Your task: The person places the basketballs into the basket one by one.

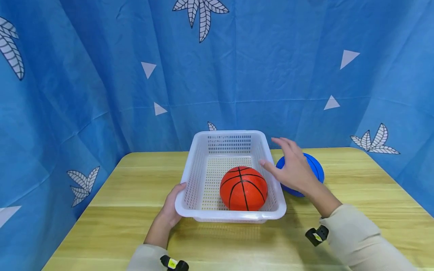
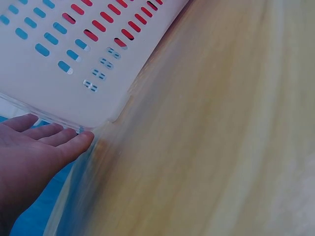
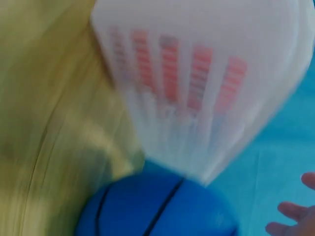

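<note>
A white plastic basket (image 1: 230,215) with slotted walls stands in the middle of the table. Inside it, toward the near right, sits an orange basketball (image 1: 243,189) with black lines. My left hand (image 1: 171,205) holds the basket's left rim, thumb on top; the left wrist view shows its fingers (image 2: 74,146) at the rim from below. Fingers spread and holding nothing, my right hand (image 1: 293,167) hovers by the basket's right rim. It partly covers a blue ball (image 1: 313,167) with dark lines, which lies right of the basket and shows below the basket's wall in the right wrist view (image 3: 162,206).
The wooden table (image 1: 112,226) extends to both sides of the basket. Behind it and along the sides hangs a blue curtain (image 1: 271,75) with white leaf and triangle prints. Each wrist wears a black strap (image 1: 317,236).
</note>
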{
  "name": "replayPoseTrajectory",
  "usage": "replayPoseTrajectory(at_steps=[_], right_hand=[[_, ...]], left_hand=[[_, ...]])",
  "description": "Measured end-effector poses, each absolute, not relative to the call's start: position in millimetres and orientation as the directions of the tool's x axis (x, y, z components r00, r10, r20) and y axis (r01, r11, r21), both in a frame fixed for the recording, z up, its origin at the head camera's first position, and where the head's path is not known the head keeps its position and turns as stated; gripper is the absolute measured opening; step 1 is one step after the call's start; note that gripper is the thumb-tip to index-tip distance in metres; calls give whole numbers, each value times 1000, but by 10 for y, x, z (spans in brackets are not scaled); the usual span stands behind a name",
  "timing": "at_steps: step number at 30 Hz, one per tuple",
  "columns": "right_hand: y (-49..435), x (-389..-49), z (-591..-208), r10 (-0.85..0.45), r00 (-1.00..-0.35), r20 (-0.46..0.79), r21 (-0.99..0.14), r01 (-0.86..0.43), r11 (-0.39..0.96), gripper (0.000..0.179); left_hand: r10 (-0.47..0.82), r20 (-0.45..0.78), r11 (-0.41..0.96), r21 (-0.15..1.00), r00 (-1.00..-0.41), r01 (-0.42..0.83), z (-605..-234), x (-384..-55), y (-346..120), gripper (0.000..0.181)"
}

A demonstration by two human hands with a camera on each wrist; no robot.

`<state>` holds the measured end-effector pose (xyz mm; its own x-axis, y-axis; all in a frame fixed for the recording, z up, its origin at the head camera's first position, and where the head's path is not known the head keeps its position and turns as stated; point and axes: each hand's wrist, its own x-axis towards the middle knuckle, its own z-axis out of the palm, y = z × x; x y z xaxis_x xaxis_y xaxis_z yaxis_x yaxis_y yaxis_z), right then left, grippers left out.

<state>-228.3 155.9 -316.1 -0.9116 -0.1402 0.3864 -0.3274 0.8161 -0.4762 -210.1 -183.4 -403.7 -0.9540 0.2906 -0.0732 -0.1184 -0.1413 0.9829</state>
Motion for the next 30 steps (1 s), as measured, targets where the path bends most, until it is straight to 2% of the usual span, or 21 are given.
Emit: replayPoseTrajectory(at_steps=[4, 10, 18, 30], right_hand=[[1835, -2370, -3202, -22, -934, 358, -509, -214, 833, 81], [2140, -2438, -3374, 70, -977, 201, -568, -59, 821, 92], [2266, -2469, -3515, 57, -998, 23, -644, 29, 765, 105], [2313, -2464, -3545, 33, -999, -24, -648, 41, 760, 114]], left_hand=[[282, -69, -138, 984, -957, -111, -4044, -2104, -1835, 62], [282, -71, -134, 985, -957, -113, -4049, -2104, -1835, 62], [276, -76, -129, 985, -958, -115, -4055, -2099, -1832, 63], [306, -58, -137, 985, -950, -104, -4055, -2103, -1829, 64]])
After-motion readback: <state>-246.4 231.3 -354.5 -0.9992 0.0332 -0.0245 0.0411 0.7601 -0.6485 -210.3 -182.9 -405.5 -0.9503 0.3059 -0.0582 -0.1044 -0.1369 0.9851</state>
